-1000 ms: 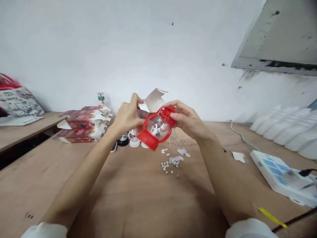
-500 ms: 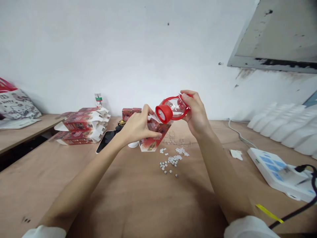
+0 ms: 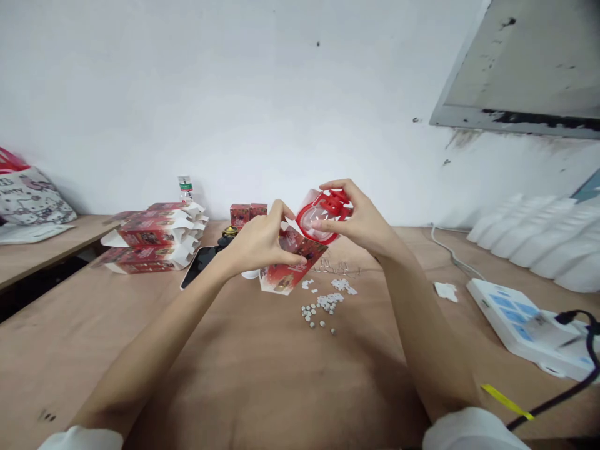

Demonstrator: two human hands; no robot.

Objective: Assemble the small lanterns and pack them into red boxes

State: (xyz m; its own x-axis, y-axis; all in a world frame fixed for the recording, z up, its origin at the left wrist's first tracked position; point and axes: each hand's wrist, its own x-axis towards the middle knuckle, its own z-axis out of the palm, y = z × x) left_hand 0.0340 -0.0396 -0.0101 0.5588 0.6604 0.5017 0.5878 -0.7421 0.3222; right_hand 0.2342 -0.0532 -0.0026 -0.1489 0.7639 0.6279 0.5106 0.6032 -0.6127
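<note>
"What has moved?"

"The right hand [image 3: 359, 215] has come down and inward, lowering the red lantern [image 3: 319, 215] base first into the mouth of the tilted printed box [image 3: 290, 269]. The box's closed end sits slightly lower."

"And the grips?"

"The left hand [image 3: 262, 244] pinches the box, thumb on its front. The right curls round the lantern's top, thumb against its clear side."

"What about edges and room?"

"The table [image 3: 262, 375] has a dark gap along its left edge. Bare wood runs between the forearms, near side of the small white pieces [image 3: 330, 301]."

"What's hard to see?"

"The lantern's base is hidden inside the box. A dark lantern [image 3: 229, 234] is partly covered by the left hand, and so is the phone [image 3: 197, 265]. The thin wire bits [image 3: 340, 267] are too fine to make out."
</note>
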